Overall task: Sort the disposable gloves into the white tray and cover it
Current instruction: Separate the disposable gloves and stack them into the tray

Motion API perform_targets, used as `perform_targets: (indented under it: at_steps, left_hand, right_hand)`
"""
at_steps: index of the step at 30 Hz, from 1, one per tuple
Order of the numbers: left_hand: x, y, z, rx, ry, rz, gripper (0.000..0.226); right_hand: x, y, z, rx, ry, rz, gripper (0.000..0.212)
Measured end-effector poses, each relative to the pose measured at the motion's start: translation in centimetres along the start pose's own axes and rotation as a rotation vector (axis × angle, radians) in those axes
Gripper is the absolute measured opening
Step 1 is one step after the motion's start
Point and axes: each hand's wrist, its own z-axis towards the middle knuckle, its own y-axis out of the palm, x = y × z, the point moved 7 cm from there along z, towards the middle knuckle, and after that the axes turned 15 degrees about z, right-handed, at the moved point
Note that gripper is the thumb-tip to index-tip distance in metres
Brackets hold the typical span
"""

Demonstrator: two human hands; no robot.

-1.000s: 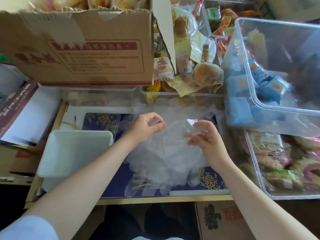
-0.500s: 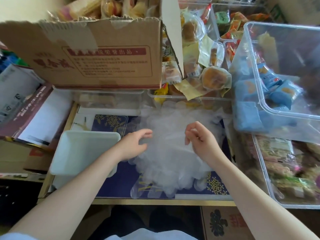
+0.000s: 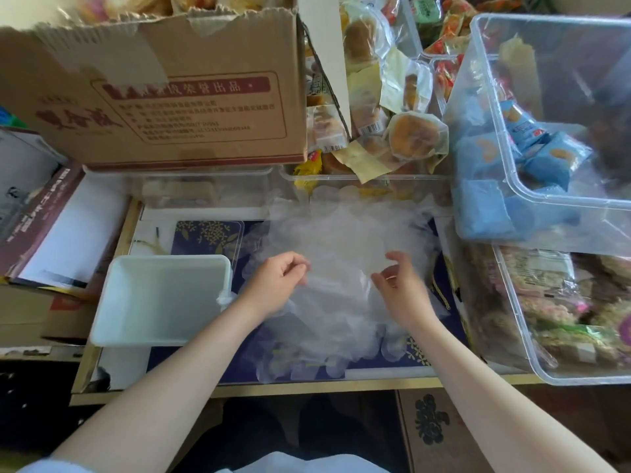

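Filmy plastic gloves (image 3: 341, 268), heaped right of the tray (image 3: 160, 298), look light and slippery; left hand (image 3: 273, 285) and right hand (image 3: 399, 288) each pinch a top sheet.

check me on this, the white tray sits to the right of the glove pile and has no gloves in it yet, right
Not quite. The head view shows the white tray to the left of the glove pile, beside the left hand. It does hold no gloves yet.

Snack storeroom, packaged pastries (image 3: 415, 136), cardboard box (image 3: 164, 90)
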Motion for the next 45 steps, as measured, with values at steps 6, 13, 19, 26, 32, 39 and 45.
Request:
perform_targets:
  at_steps: [6, 13, 19, 26, 32, 39, 45]
  left_hand:
    - [-2.5, -1.4, 0.1, 0.019, -0.055, 0.2, 0.016]
    - [-0.2, -0.6, -0.7, -0.072, 0.105, 0.287, 0.014]
    - [5.6, -0.1, -0.8, -0.068, 0.39, 0.287, 0.012]
    - [12.3, -1.5, -1.4, -0.013, 0.644, 0.272, 0.017]
    - [13.5, -4.9, -2.3, 0.091, 0.627, 0.099, 0.013]
    - [8.4, -5.7, -2.5, 0.006, 0.317, 0.073, 0.009]
    - [2.8, -5.2, -2.3, 0.004, 0.108, 0.171, 0.008]
  right_hand:
    - [6.0, -3.9, 1.0, 0.182, 0.176, -0.481, 0.061]
    - [2.5, -5.8, 1.5, 0.267, -0.108, -0.321, 0.019]
    - [-4.8, -6.6, 0.0, 0.262, -0.53, -0.266, 0.005]
    - [-12.7, -6.3, -1.5, -0.104, -0.524, 0.182, 0.025]
    - [-15.5, -8.1, -1.4, 0.008, -0.551, 0.199, 0.019]
    - [-14.8, -7.3, -0.7, 0.017, -0.553, -0.156, 0.037]
    - [-9.6, -5.4, 1.3, 0.003, -0.389, -0.272, 0.031]
